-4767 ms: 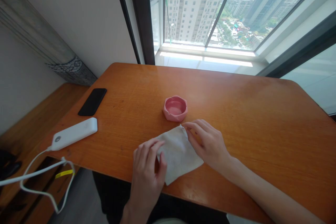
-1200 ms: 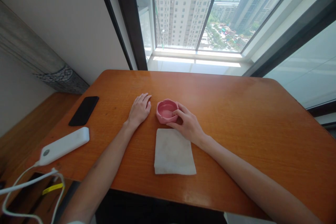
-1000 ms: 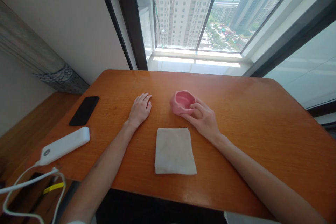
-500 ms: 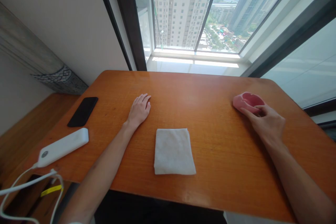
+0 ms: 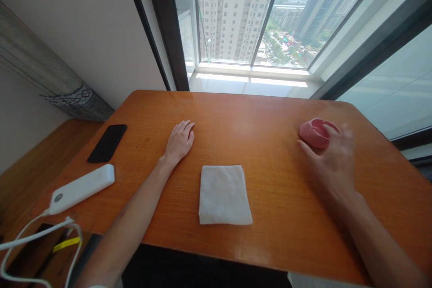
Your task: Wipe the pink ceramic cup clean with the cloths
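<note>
Table (image 5: 276, 238): orange wood, beneath a high-rise window (image 5: 236, 22).
Far left: black smartphone (image 5: 107, 143), white power bank (image 5: 81, 190).
Left hand (image 5: 179, 140): palm down on the wood, fingers close together, holding nothing.
Centre: folded white cloth (image 5: 225, 195), just beyond my reach.
Right hand (image 5: 329, 164): blurred, arm angled out, fingers spread at the pink ceramic dish (image 5: 314, 132) near the table's right edge; I can't tell if they grip it.

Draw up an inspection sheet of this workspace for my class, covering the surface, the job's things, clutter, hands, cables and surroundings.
Surface: orange-brown wooden table, glossy, no damage seen.
Job's things: pink ceramic dish near the right side; folded white square cloth flat at front centre.
Clutter: black rectangular smartphone and white oblong power bank at the left.
Hands: left hand flat on the table, holding nothing; right hand blurred at the dish, grip unclear.
Cables: white cable leaves the power bank over the table edge; yellow tag below.
Surroundings: large window facing high-rise towers.
</note>
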`<action>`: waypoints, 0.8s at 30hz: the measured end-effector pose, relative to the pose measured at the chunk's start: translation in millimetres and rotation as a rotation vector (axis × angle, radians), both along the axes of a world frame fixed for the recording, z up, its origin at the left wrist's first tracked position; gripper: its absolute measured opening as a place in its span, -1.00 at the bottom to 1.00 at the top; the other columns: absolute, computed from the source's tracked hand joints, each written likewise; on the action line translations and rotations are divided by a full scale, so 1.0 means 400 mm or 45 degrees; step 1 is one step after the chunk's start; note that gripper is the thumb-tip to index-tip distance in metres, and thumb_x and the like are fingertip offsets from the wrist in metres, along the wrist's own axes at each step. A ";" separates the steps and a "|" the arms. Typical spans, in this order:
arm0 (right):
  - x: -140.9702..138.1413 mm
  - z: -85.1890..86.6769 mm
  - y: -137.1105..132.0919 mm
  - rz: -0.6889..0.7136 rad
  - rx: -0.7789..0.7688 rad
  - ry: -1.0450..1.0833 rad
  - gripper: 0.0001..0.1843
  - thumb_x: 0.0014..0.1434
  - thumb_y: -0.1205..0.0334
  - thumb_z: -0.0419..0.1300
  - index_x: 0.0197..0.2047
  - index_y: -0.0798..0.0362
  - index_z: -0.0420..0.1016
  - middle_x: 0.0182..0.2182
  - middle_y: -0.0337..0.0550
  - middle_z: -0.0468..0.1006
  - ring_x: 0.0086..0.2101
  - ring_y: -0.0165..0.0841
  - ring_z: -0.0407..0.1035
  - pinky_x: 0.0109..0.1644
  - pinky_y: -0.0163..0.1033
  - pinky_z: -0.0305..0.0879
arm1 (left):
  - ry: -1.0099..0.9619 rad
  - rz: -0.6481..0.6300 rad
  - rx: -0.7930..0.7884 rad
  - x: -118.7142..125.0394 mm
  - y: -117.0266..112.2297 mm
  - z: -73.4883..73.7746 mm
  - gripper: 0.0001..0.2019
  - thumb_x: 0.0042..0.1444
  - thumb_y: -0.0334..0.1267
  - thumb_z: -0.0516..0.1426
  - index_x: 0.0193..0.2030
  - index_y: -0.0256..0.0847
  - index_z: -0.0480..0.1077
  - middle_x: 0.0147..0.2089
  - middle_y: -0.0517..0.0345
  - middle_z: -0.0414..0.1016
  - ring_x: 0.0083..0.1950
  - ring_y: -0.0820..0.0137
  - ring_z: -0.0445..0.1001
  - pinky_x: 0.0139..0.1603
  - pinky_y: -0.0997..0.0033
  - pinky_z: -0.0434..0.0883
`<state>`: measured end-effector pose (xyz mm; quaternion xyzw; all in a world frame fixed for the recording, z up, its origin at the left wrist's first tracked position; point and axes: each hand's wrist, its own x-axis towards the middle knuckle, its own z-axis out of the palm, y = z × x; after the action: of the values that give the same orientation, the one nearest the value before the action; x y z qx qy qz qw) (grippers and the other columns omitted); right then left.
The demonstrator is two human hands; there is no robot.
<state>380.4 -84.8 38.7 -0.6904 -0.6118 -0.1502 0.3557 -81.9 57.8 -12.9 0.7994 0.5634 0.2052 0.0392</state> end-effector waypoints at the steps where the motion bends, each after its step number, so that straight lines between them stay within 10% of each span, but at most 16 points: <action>1: -0.070 0.012 -0.029 0.138 -0.003 -0.005 -0.39 0.49 -0.05 0.28 0.44 0.11 0.44 0.50 0.35 0.33 0.49 0.28 0.22 0.51 0.44 0.25 | 0.001 -0.001 0.001 0.000 0.000 0.000 -0.52 0.51 -0.24 -0.03 0.44 -0.29 0.44 0.55 -0.17 0.44 0.59 0.00 0.39 0.69 -0.10 0.27; 6: -0.428 0.006 -0.217 1.170 -0.266 -0.353 -0.39 0.55 0.12 0.20 0.54 0.16 0.34 0.51 0.08 0.43 0.52 0.02 0.25 0.60 0.22 0.29 | 0.003 -0.002 0.003 -0.002 0.002 -0.005 -0.52 0.51 -0.24 -0.03 0.44 -0.30 0.44 0.55 -0.18 0.43 0.58 0.00 0.39 0.68 -0.10 0.27; 9: -0.528 -0.042 -0.280 1.221 -0.362 -0.457 -0.37 0.56 0.10 0.19 0.52 0.31 0.36 0.51 0.13 0.42 0.49 0.05 0.31 0.60 0.24 0.29 | -0.001 -0.005 0.011 -0.003 0.004 -0.009 -0.52 0.51 -0.24 -0.03 0.44 -0.29 0.44 0.55 -0.16 0.44 0.58 0.02 0.39 0.69 -0.09 0.27; 14: -0.507 -0.065 -0.269 1.212 -0.353 -0.176 -0.46 0.53 0.45 0.05 0.48 0.11 0.48 0.40 -0.01 0.57 0.41 -0.04 0.44 0.58 0.19 0.34 | -0.008 -0.004 0.024 -0.003 0.005 -0.011 -0.53 0.51 -0.23 -0.02 0.43 -0.24 0.44 0.54 -0.13 0.45 0.58 0.04 0.39 0.68 -0.09 0.27; 19: -0.396 -0.005 -0.240 0.625 -0.693 1.151 -0.61 0.55 -0.02 0.20 0.22 -0.05 0.73 0.11 -0.10 0.79 0.16 -0.03 0.67 0.22 -0.03 0.67 | 0.001 -0.005 0.012 -0.003 0.002 -0.007 -0.52 0.51 -0.24 -0.03 0.44 -0.29 0.44 0.55 -0.16 0.44 0.59 0.01 0.38 0.69 -0.08 0.27; 24: -0.177 0.015 -0.220 -0.123 -0.384 2.144 -0.69 0.26 -0.09 0.39 -0.04 -0.13 0.78 0.14 -0.09 0.78 0.23 0.00 0.62 0.27 0.05 0.65 | -0.021 -0.007 0.025 -0.003 0.006 -0.012 -0.52 0.50 -0.23 -0.03 0.43 -0.26 0.45 0.54 -0.16 0.45 0.58 0.04 0.39 0.68 -0.11 0.28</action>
<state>309.7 -172.6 44.6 -0.6371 -0.1269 0.4807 0.5891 -83.1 60.0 -17.5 0.7996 0.5588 0.2170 0.0366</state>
